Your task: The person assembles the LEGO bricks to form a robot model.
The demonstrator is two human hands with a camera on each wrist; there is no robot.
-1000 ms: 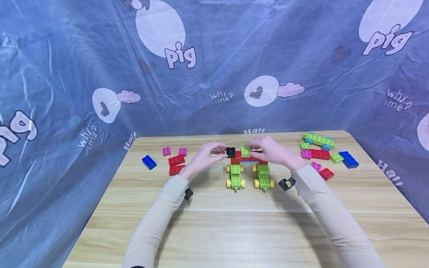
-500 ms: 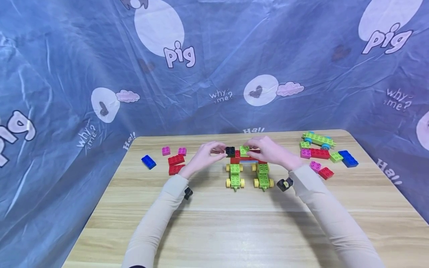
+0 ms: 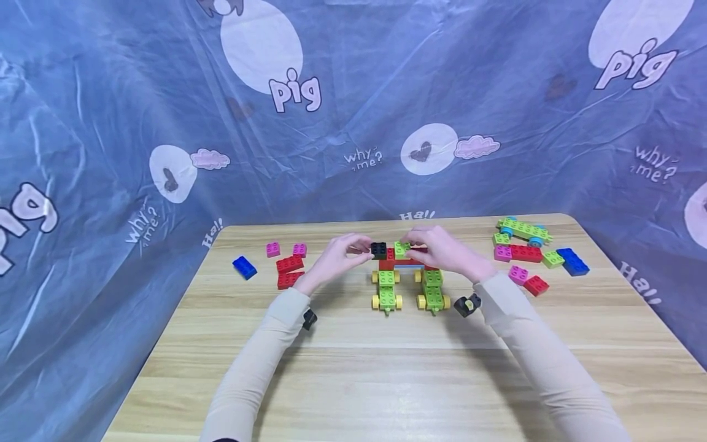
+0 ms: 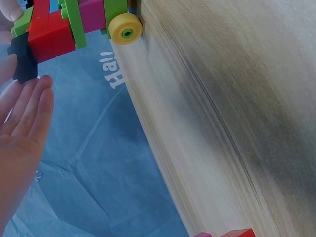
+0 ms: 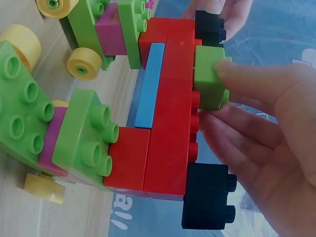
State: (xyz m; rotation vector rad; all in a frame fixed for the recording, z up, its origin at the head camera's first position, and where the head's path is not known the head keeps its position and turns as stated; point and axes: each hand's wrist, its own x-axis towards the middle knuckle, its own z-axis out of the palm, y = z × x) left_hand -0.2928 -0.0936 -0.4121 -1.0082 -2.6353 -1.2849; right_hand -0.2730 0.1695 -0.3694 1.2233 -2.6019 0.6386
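My left hand [image 3: 341, 256] pinches a black brick [image 4: 23, 57] at the left end of a raised red beam [image 5: 175, 98]. With thumb and fingers, my right hand [image 3: 440, 250] holds a lime-green brick [image 5: 209, 76] on top of the beam. A second black brick [image 5: 206, 196] sits at the beam's other end, hidden behind my right hand in the head view. Under the beam runs a light blue strip [image 5: 149, 86]. Green-and-pink stacks on two lime-green wheeled bases [image 3: 388, 293] with yellow wheels [image 4: 125, 28] support it.
To the left lie a blue brick [image 3: 244, 267], red bricks [image 3: 289, 264] and pink bricks [image 3: 273, 249]. On the right are another blue brick [image 3: 573, 262], several red, pink and green bricks, and a green base with blue wheels [image 3: 525, 231]. A patterned blue cloth [image 3: 353, 110] hangs behind the table.
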